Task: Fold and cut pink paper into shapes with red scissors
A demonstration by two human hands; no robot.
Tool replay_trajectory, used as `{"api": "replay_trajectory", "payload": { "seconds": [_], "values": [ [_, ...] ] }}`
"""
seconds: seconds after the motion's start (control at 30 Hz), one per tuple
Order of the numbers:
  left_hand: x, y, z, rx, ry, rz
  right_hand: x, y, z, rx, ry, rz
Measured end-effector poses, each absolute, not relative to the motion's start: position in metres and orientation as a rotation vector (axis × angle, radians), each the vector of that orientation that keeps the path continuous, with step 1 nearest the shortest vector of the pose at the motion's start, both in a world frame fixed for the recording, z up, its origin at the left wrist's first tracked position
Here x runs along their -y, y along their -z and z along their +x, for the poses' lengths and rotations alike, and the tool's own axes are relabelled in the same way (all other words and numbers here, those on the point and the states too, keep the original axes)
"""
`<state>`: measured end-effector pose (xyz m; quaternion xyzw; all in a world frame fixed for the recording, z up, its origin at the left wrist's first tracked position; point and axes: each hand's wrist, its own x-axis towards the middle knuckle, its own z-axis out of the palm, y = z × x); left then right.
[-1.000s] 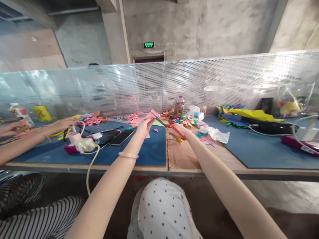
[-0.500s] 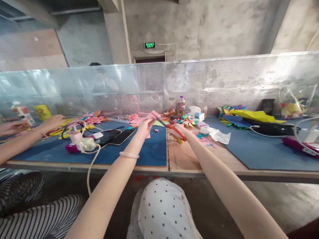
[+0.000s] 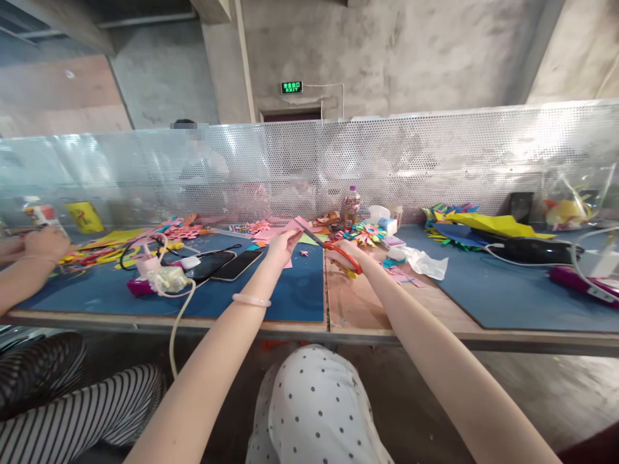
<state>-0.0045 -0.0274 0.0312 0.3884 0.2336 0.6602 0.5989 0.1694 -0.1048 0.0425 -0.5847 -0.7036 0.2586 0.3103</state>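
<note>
My left hand (image 3: pixel 284 246) pinches a piece of pink paper (image 3: pixel 296 225) above the blue mat (image 3: pixel 290 299). Orange-handled scissors (image 3: pixel 349 258) are in my right hand (image 3: pixel 344 252), fingers closed round the handles. Their blades point left and forward, reaching the pink paper near my left fingertips. How far the blades are apart is too small to tell. A small pink scrap (image 3: pixel 304 253) lies on the mat between my hands. Just beyond my right hand stands a multicoloured paper flower (image 3: pixel 368 234).
Phones (image 3: pixel 238 265) and a power strip with cables (image 3: pixel 140 287) lie left of my left arm. A person's hand (image 3: pixel 47 243) is at the far left. A bottle (image 3: pixel 352 207), crumpled tissue (image 3: pixel 428 263) and yellow paper (image 3: pixel 498 225) stand or lie beyond and right.
The other person's hand at the left has drawn back to the left, away from the yellow paper. My hands, the scissors and the pink paper show almost no movement.
</note>
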Motion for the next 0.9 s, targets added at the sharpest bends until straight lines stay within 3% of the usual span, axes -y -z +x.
{"api": "replay_trajectory", "payload": {
  "seconds": [0.9],
  "values": [
    [0.026,-0.032,0.001,-0.731,-1.440,0.876,0.067,-0.017,0.180,1.788,-0.540,-1.593]
  ]
}}
